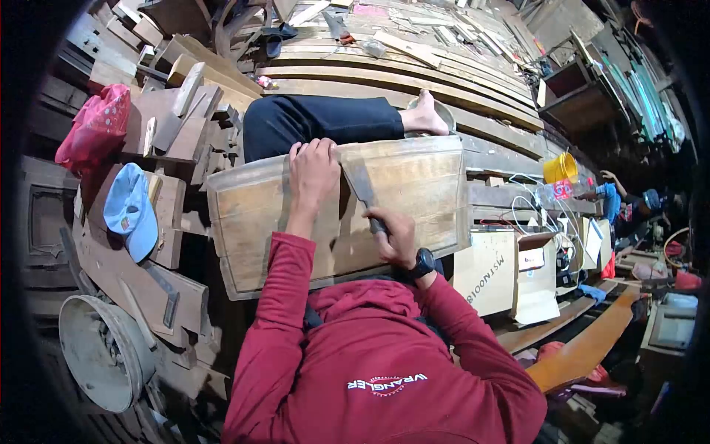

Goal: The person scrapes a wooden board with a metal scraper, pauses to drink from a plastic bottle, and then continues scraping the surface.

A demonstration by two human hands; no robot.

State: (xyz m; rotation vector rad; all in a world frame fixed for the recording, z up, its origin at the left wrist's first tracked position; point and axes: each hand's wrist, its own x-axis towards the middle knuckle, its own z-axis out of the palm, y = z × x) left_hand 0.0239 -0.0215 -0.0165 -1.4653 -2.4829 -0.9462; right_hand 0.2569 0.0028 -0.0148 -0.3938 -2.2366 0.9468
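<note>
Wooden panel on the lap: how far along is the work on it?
Done: hard to tell; the brown rectangular wooden panel shows no clearly finished patch. In hand: left hand grips its far edge, right hand holds a flat metal-bladed scraper against the middle. Left: likely most of the face, judging by its uneven tone.

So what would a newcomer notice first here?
The wooden panel across the lap, centre frame: the left hand holds its far edge, and the right hand holds a flat blade against it. Beyond it lies a bare foot; a blue cap sits at left.
</note>
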